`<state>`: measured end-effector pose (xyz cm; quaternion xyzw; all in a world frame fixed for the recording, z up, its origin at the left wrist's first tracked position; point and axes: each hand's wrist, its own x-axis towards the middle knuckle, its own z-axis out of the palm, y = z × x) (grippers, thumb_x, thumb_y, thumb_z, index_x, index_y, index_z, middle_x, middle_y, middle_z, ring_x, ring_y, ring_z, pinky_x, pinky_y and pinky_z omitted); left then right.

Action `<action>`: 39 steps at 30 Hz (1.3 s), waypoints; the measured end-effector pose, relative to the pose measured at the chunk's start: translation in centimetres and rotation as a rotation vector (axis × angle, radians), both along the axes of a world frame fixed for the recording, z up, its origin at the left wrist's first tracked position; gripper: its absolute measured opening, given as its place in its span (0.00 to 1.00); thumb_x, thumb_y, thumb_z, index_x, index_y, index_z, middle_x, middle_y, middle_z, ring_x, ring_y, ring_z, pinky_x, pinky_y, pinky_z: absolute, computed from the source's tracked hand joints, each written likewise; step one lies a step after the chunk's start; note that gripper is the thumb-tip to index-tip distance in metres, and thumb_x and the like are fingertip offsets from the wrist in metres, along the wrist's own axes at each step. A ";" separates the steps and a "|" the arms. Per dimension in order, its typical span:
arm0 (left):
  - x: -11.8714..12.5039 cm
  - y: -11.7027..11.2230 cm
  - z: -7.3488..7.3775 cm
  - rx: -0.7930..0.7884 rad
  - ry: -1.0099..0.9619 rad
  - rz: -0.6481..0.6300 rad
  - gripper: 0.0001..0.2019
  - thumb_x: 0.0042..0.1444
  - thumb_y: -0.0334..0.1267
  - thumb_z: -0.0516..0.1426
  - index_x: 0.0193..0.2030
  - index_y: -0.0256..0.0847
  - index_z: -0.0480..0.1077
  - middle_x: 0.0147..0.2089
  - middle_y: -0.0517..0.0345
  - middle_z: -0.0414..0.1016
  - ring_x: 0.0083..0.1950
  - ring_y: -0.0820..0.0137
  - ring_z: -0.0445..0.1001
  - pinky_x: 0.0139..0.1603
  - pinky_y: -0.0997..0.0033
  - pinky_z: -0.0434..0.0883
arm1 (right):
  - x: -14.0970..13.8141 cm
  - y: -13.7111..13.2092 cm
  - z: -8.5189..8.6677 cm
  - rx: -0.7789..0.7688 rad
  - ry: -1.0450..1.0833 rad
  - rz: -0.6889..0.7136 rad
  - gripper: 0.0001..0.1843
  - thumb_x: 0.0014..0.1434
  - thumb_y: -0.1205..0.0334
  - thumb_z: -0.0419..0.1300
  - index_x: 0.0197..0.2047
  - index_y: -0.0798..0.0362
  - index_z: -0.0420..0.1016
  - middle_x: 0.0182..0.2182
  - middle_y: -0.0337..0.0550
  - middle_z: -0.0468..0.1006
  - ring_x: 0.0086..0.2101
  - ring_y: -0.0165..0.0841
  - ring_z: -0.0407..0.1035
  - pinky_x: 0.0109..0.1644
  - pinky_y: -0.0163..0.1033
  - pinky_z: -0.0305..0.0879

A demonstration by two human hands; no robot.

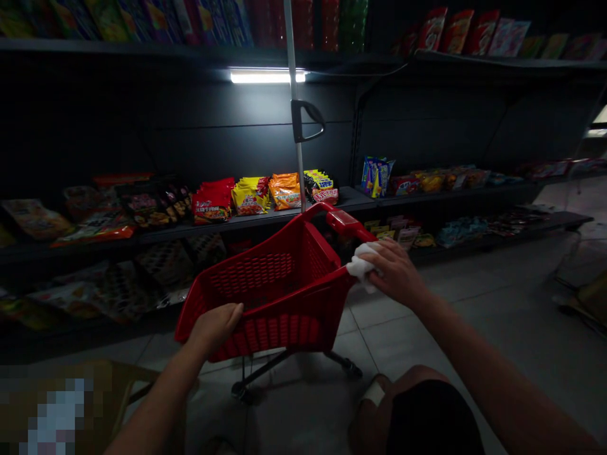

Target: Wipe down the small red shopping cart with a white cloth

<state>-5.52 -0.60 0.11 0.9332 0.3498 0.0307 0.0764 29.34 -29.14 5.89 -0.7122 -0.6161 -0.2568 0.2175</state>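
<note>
A red plastic shopping cart (279,328) on dark wheeled legs stands in front of me. My left hand (215,327) is closed over the cart's near side rim, its fingertips hidden inside the basket. At the right end, my right hand (393,268) grips a crumpled white cloth (363,262). That cloth is pressed against the corner of the cart by the push handle (348,222). The cloth could also be tissue; its material is hard to tell in the dim light.
Behind the cart run dark shelves (348,199) with packets of noodles (249,196) and snacks. A lamp (268,77) glows under the upper shelf. A thin pole (294,82) with a black handle (308,121) rises behind the cart. Tiled floor (379,325) lies below; a cardboard box (102,385) is at lower left.
</note>
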 end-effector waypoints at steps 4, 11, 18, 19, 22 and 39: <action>4.9 -3.4 1.5 0.003 -0.094 -0.227 0.22 0.69 0.48 0.40 0.41 0.45 0.74 0.46 0.55 0.79 0.47 0.67 0.76 0.45 0.72 0.66 | -5.5 4.8 -5.9 0.115 0.040 0.094 0.22 0.62 0.66 0.56 0.58 0.41 0.74 0.62 0.39 0.69 0.65 0.41 0.54 0.72 0.59 0.43; 10.0 -6.1 0.6 0.141 -0.244 -0.117 0.23 0.71 0.46 0.37 0.44 0.45 0.71 0.48 0.56 0.78 0.49 0.68 0.76 0.45 0.72 0.66 | -9.8 7.4 -21.0 0.269 0.164 0.137 0.26 0.67 0.71 0.48 0.65 0.45 0.66 0.65 0.43 0.66 0.70 0.41 0.43 0.69 0.59 0.55; 9.3 -5.5 -0.2 0.195 -0.233 -0.062 0.22 0.71 0.48 0.38 0.42 0.46 0.71 0.45 0.59 0.79 0.47 0.69 0.76 0.42 0.73 0.64 | -8.9 9.3 -13.3 0.654 0.451 -0.088 0.28 0.69 0.65 0.47 0.70 0.42 0.57 0.74 0.39 0.38 0.71 0.46 0.34 0.72 0.62 0.43; 9.2 -5.5 -0.3 0.197 -0.233 -0.058 0.22 0.71 0.48 0.38 0.41 0.46 0.71 0.45 0.59 0.79 0.47 0.69 0.76 0.41 0.73 0.63 | -8.7 9.8 -12.3 0.670 0.493 -0.110 0.28 0.69 0.64 0.47 0.71 0.44 0.55 0.74 0.40 0.36 0.71 0.47 0.32 0.72 0.62 0.41; 9.2 -5.5 -0.3 0.203 -0.232 -0.061 0.22 0.71 0.47 0.38 0.40 0.46 0.71 0.44 0.59 0.79 0.45 0.69 0.76 0.40 0.73 0.63 | -9.7 10.9 -14.0 0.645 0.680 -0.138 0.32 0.69 0.61 0.45 0.74 0.46 0.43 0.74 0.47 0.33 0.71 0.46 0.31 0.72 0.61 0.42; 9.5 -5.9 -0.2 0.227 -0.229 -0.030 0.23 0.71 0.47 0.38 0.39 0.45 0.71 0.44 0.58 0.79 0.46 0.69 0.76 0.39 0.72 0.61 | -12.9 11.8 -17.6 0.660 1.008 -0.150 0.38 0.68 0.51 0.46 0.74 0.52 0.33 0.72 0.55 0.42 0.70 0.41 0.41 0.71 0.54 0.44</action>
